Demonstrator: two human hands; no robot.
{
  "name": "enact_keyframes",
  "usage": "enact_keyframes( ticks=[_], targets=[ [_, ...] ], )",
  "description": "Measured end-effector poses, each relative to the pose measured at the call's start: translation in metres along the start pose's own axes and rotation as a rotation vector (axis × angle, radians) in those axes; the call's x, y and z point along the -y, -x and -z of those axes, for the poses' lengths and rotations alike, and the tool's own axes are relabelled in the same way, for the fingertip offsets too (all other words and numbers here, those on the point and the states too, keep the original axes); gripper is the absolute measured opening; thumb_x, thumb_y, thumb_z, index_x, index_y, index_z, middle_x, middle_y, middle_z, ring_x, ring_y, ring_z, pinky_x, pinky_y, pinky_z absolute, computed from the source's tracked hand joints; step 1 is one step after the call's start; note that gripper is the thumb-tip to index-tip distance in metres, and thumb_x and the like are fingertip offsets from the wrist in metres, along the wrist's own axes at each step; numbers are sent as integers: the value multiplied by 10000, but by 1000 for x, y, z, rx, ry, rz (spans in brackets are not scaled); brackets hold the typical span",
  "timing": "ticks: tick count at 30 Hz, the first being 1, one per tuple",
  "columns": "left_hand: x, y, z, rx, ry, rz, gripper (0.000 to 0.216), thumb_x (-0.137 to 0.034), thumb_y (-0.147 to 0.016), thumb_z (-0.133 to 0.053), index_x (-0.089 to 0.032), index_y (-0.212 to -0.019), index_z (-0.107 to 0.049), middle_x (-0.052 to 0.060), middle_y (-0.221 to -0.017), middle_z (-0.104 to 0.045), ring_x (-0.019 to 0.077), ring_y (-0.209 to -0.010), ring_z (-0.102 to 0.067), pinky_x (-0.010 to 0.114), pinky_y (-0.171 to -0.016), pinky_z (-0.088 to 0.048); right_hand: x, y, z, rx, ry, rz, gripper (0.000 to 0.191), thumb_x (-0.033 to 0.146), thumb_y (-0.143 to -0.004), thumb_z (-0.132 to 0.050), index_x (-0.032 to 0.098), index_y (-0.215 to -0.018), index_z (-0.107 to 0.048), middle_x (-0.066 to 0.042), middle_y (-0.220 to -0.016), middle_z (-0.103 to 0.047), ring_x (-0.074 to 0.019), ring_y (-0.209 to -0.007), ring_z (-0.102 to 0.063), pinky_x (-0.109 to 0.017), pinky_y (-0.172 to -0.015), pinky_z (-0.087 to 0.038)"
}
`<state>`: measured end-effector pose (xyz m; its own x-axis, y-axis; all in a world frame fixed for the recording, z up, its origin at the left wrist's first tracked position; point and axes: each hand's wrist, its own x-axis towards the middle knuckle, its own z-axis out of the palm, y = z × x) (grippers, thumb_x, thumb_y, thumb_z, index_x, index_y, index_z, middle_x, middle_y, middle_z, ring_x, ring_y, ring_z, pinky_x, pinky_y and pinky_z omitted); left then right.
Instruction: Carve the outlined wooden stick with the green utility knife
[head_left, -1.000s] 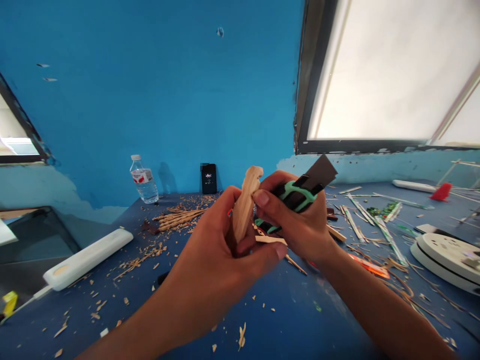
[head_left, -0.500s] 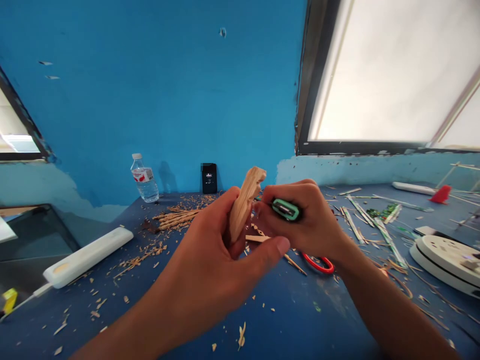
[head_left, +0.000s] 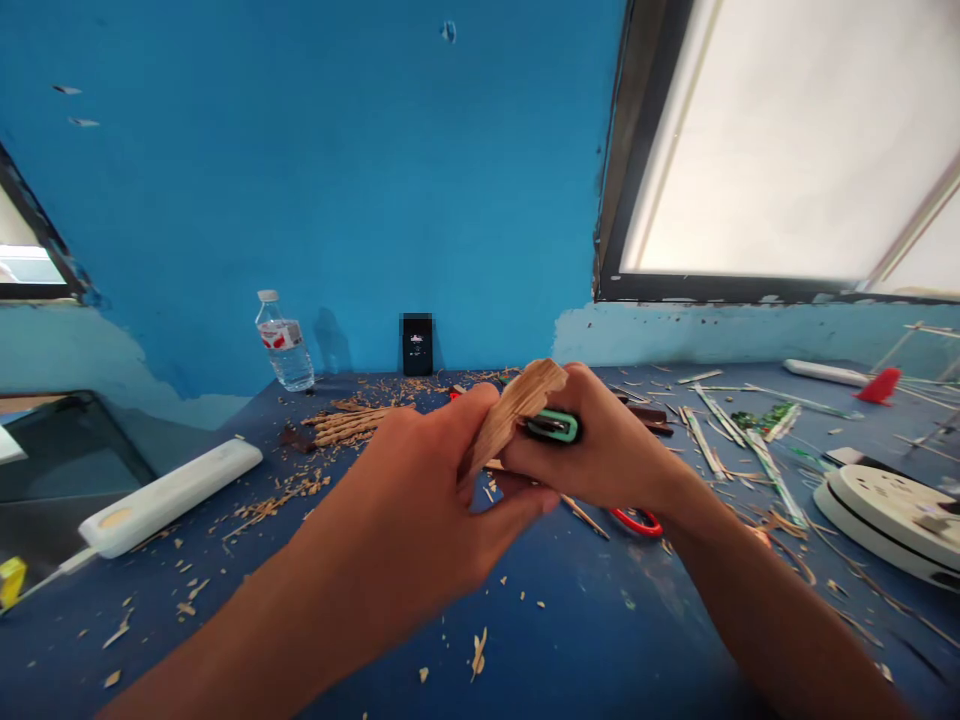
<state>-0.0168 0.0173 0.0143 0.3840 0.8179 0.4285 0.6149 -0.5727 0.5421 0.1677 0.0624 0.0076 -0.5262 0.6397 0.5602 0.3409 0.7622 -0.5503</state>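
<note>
A piece of carved light wood [head_left: 521, 410] with a notched edge is gripped by my left hand [head_left: 427, 500], its far end leaning up to the right. My right hand [head_left: 600, 440] is wrapped round a teal-handled utility knife [head_left: 553, 426], whose blade is hidden behind the wood and fingers. Both hands are close together over the table, the knife's handle just right of the wood. Below the right wrist, the red handle of what look like scissors [head_left: 637, 522] lies on the table.
Wood shavings and a bundle of thin sticks [head_left: 349, 425] lie on the blue table [head_left: 555, 620]. A water bottle [head_left: 285, 342], a phone [head_left: 418, 345] and a white power strip [head_left: 172, 495] are toward the left. On the right are a round white device [head_left: 892, 520] and loose strips [head_left: 772, 470].
The wood has tilted further to the right and turned its broad face toward me. My right hand with the knife has drawn in closer against it.
</note>
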Motion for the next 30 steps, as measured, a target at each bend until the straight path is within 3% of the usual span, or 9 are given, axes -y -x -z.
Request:
enact_keyframes(
  ticks=[4,7,9,13,16,20,26,30],
  targets=[
    [4,-6,5,64,-109,55,162,-350,-806,-720,-263,-876,-602,-101,-511,-523,105,-415,-446,244,-403,-312,-9,-1,-5,119,-113,-42,144,139,-739,-557,182,-606,-590,61,-569,-445,-86,-560,-354,-267,-507,-284],
    [5,-9,7,117,-159,79,214,-376,-789,-745,-257,-897,-603,-76,-577,-593,140,-496,-542,273,-468,-359,-16,-2,-4,186,-153,-36,134,133,-737,-567,184,-613,-572,65,-572,-453,-82,-547,-360,-261,-497,-286],
    [4,-10,9,167,-168,99,236,-374,-779,-763,-252,-913,-611,-84,-574,-562,137,-511,-514,286,-492,-352,-20,-4,-3,237,-188,-14,135,122,-733,-577,186,-615,-564,67,-577,-455,-81,-550,-365,-255,-500,-297],
    [5,-7,14,274,-73,101,276,-414,-775,-804,-261,-932,-635,-98,-636,-544,115,-556,-458,262,-494,-353,-24,-6,1,345,-284,71,142,113,-691,-635,197,-631,-538,75,-607,-458,-81,-578,-394,-231,-508,-333],
    [8,-4,17,270,-11,95,296,-448,-757,-839,-263,-863,-633,-100,-672,-524,102,-582,-438,234,-489,-347,-28,-4,6,438,-339,112,249,140,-717,-682,210,-602,-473,92,-577,-400,-69,-538,-348,-224,-476,-308],
    [5,-2,20,265,79,133,287,-428,-762,-852,-302,-947,-672,-97,-743,-580,106,-625,-481,211,-516,-382,-32,1,14,419,-347,112,251,187,-822,-695,200,-644,-518,68,-597,-451,-86,-567,-384,-247,-510,-329],
    [9,0,20,237,406,153,129,-356,-950,-677,-265,-869,-633,-78,-653,-429,81,-529,-346,180,-434,-264,-18,3,24,277,-233,88,84,251,-933,-684,201,-910,-621,47,-690,-556,-95,-574,-460,-242,-512,-370],
    [18,-3,26,373,941,301,212,-418,-981,-594,-252,-849,-583,-77,-593,-329,78,-476,-240,167,-400,-222,-14,7,28,268,-207,97,413,241,-928,-728,291,-1239,-462,39,-891,-617,-113,-671,-575,-243,-590,-464]
  ],
)
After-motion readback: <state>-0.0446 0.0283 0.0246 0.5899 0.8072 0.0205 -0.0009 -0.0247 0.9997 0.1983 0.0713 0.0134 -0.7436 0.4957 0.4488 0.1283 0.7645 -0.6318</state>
